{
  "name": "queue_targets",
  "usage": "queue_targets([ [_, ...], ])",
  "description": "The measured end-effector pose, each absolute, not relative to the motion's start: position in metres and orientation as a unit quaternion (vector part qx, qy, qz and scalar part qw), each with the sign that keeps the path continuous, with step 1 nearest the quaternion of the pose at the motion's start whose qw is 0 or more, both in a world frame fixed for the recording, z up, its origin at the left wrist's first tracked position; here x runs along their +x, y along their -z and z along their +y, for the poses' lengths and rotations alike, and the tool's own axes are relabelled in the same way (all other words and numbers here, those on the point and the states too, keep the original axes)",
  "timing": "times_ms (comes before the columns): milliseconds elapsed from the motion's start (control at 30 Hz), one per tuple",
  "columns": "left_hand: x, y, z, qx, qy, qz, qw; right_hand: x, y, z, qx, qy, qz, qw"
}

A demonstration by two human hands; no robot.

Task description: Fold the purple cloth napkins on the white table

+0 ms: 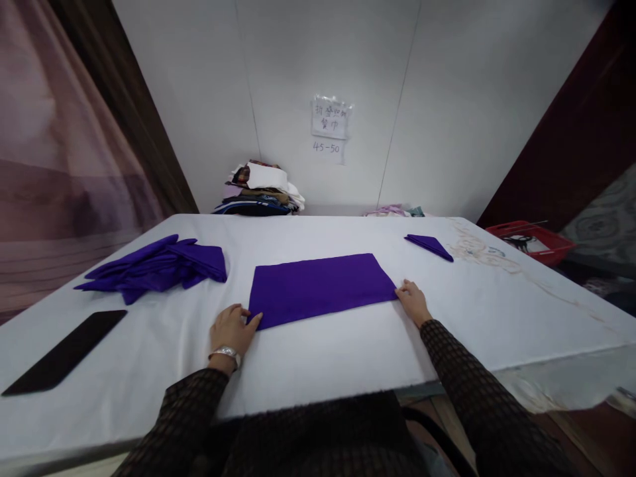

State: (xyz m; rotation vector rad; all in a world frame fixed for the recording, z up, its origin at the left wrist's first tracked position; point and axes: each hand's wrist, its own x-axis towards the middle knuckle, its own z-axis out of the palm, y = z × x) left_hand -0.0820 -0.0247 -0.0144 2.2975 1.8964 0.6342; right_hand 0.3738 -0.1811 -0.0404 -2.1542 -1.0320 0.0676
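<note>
A purple cloth napkin (320, 288), folded into a long rectangle, lies flat on the white-covered table in front of me. At its near left corner is my left hand (233, 331), thumb and fingers closed on the cloth's edge; a silver bracelet circles the wrist. My right hand (413, 301) pinches the near right corner between thumb and fingers. Further left, a loose pile of purple napkins (159, 268) rests in a heap. Beyond my right hand sits a napkin folded into a slim triangle (430, 246).
The white tablecloth (318, 361) covers the table. A dark flat strip (67, 351) lies at the left. Stacked clothes (263, 189) stand at the back against the wall, under a paper sign (329, 119). A red basket (549, 248) is beyond the right edge.
</note>
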Motion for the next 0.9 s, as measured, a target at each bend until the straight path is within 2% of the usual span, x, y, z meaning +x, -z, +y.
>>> queue_targets([
  [167, -0.083, 0.012, -0.026, 0.754, -0.209, 0.622, 0.045, 0.371, 0.04, -0.182, -0.842, -0.018, -0.395, 0.368],
  [667, -0.08, 0.003, -0.035, 0.762, -0.188, 0.617, 0.058, 0.369, 0.036, -0.189, -0.859, 0.048, -0.451, 0.238],
  [900, -0.068, -0.009, -0.05, 0.764, -0.234, 0.599, 0.054, 0.352, 0.028, -0.188, -0.822, 0.109, -0.508, 0.232],
])
